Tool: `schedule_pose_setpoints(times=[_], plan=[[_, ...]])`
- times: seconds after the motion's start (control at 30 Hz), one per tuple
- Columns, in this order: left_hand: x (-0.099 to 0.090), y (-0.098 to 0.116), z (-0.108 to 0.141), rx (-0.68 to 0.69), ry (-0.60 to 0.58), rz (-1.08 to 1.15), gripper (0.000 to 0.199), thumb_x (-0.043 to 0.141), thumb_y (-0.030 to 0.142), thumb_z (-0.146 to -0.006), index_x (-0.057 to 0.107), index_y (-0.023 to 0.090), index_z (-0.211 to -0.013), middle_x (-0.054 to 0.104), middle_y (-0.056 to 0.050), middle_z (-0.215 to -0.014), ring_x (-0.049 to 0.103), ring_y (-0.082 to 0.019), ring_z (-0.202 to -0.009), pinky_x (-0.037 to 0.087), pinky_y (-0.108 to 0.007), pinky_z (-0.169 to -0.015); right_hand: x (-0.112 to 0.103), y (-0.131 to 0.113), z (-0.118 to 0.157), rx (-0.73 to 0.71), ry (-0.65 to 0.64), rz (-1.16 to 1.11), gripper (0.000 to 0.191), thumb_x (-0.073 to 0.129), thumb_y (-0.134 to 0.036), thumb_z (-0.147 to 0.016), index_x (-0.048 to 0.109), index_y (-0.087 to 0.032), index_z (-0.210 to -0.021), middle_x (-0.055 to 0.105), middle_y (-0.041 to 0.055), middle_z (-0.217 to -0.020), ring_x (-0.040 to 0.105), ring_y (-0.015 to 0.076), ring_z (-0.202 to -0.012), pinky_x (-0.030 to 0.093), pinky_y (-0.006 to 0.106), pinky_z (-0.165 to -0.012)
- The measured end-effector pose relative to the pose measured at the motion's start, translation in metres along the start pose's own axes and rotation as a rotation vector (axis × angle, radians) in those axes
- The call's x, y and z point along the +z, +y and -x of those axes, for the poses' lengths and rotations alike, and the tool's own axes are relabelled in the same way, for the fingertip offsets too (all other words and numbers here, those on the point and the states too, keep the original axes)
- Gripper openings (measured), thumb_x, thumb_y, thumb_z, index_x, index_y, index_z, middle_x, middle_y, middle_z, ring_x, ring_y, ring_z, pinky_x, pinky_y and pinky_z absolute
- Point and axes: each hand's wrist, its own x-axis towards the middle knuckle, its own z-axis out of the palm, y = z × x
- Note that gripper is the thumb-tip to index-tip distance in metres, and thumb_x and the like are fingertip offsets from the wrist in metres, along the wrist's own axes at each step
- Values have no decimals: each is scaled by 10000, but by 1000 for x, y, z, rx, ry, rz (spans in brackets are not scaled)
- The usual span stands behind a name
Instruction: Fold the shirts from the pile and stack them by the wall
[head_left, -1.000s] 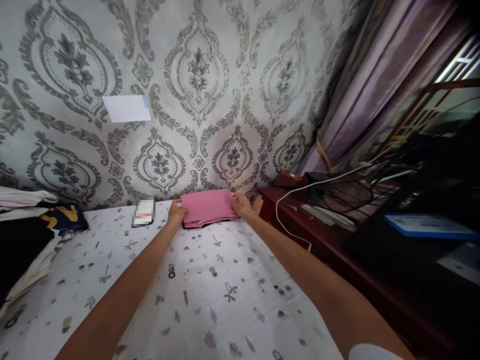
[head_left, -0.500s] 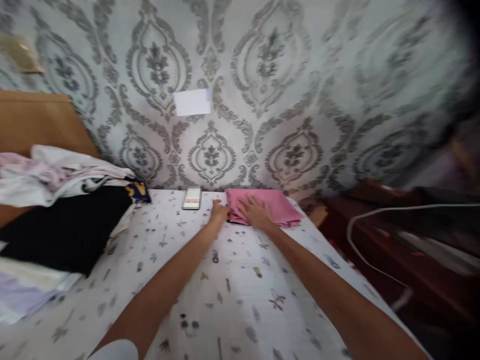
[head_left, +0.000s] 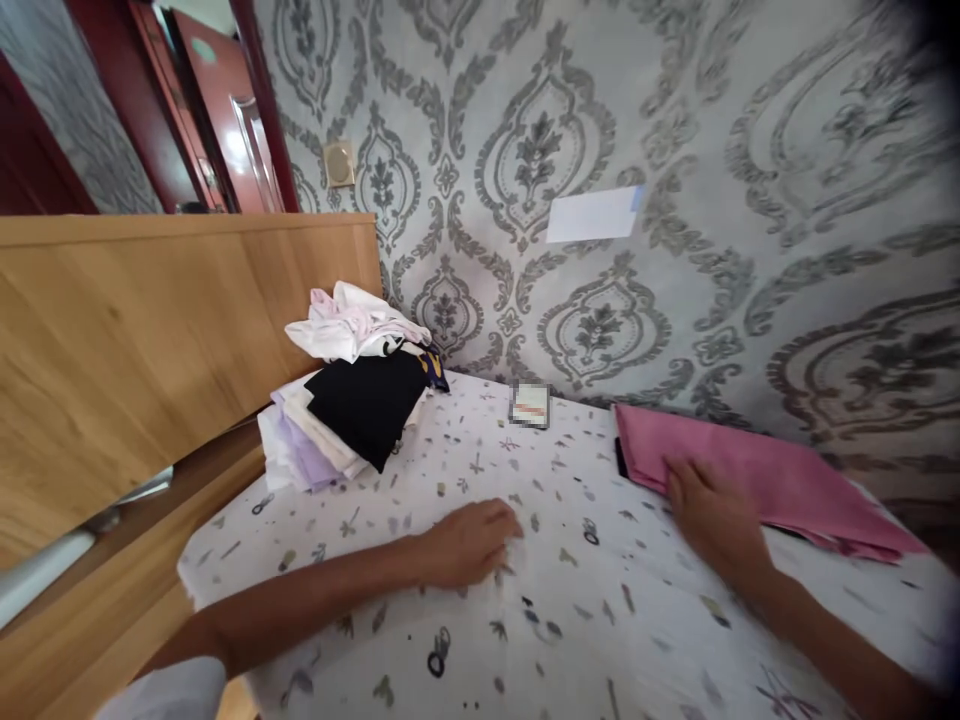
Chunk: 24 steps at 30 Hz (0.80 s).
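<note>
A folded pink cloth (head_left: pixel 765 475) lies by the wall at the right, with a dark layer showing under its near edge. My right hand (head_left: pixel 712 515) rests on the cloth's near left part, fingers laid against it rather than wrapped round it. Off to the left, my left hand (head_left: pixel 476 540) is over the patterned white sheet (head_left: pixel 570 620), apart from the cloth. Its fingers are curled together, slightly blurred, and no object shows in them.
At the left is a pile of clothes: a black folded garment (head_left: pixel 367 400) over lilac and cream ones, with a crumpled white and pink garment (head_left: pixel 356 320) behind. A phone-like device (head_left: pixel 530 406) lies near the wall. A wooden board (head_left: pixel 187 350) borders the left side.
My view has swung left, bringing the whole clothes pile and a door into sight. My left hand has left the pink cloth's edge and drawn back over the sheet; my right hand stays on the cloth.
</note>
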Motion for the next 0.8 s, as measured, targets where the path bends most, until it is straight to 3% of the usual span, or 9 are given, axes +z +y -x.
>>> schedule_pose_setpoints(times=[0.07, 0.23, 0.33, 0.4, 0.5, 0.63, 0.7, 0.8], plan=[[-23, -12, 18, -66, 13, -227, 334, 431, 76, -897, 562, 162, -1192, 593, -161, -1273, 583, -268, -1146, 475, -425, -1004, 3, -10, 21, -26, 47, -30, 627, 197, -334, -926, 574, -45, -1334, 552, 312, -1371, 512, 392, -1326, 415, 524, -1110], [-100, -51, 41, -295, 222, -749, 305, 472, 61, -880, 616, 177, -1122, 617, -150, -1214, 551, -294, -1156, 416, -458, -1023, 15, -40, 76, 0, 100, -263, 548, 323, -416, -867, 704, -163, -1168, 581, 222, -1402, 551, 371, -1320, 458, 538, -1111], [-136, -58, 48, -403, 264, -908, 227, 546, 181, -900, 626, 139, -1108, 629, -174, -1137, 545, -328, -1098, 421, -483, -954, 13, -74, 105, -52, 88, -399, 486, 409, -447, -859, 732, -248, -1163, 618, 153, -1392, 599, 360, -1270, 483, 523, -1105], [-147, -57, 50, -438, 249, -946, 255, 581, 233, -894, 626, 120, -1117, 631, -182, -1119, 545, -337, -1066, 426, -480, -911, 5, -103, 123, -111, 62, -447, 458, 435, -443, -887, 731, -274, -1194, 608, 117, -1415, 607, 348, -1265, 497, 510, -1100], [-149, -53, 48, -473, 276, -896, 243, 565, 190, -883, 631, 125, -1108, 639, -177, -1104, 551, -334, -1057, 423, -467, -896, -9, -146, 144, -223, 11, -464, 457, 430, -407, -941, 693, -265, -1287, 556, 103, -1476, 578, 318, -1308, 508, 490, -1093], [-155, -51, 42, -558, 460, -508, 142, 562, 55, -802, 630, 178, -782, 663, -120, -915, 596, -298, -974, 417, -430, -903, -26, -180, 157, -310, -15, -425, 456, 393, -328, -980, 662, -229, -1336, 569, 125, -1459, 554, 302, -1337, 488, 504, -1106], [-171, -51, 41, -582, 522, -360, 189, 595, 41, -755, 570, 196, -651, 639, -70, -776, 613, -264, -857, 435, -384, -835, -34, -185, 158, -305, -21, -425, 455, 384, -318, -987, 668, -203, -1322, 586, 143, -1438, 568, 304, -1322, 491, 512, -1102], [-217, -49, 47, -586, 597, -258, 215, 607, 85, -753, 525, 210, -598, 571, -7, -638, 591, -206, -690, 439, -311, -711, -47, -186, 157, -294, -44, -443, 441, 398, -320, -982, 686, -185, -1287, 608, 158, -1408, 588, 311, -1297, 500, 519, -1089]])
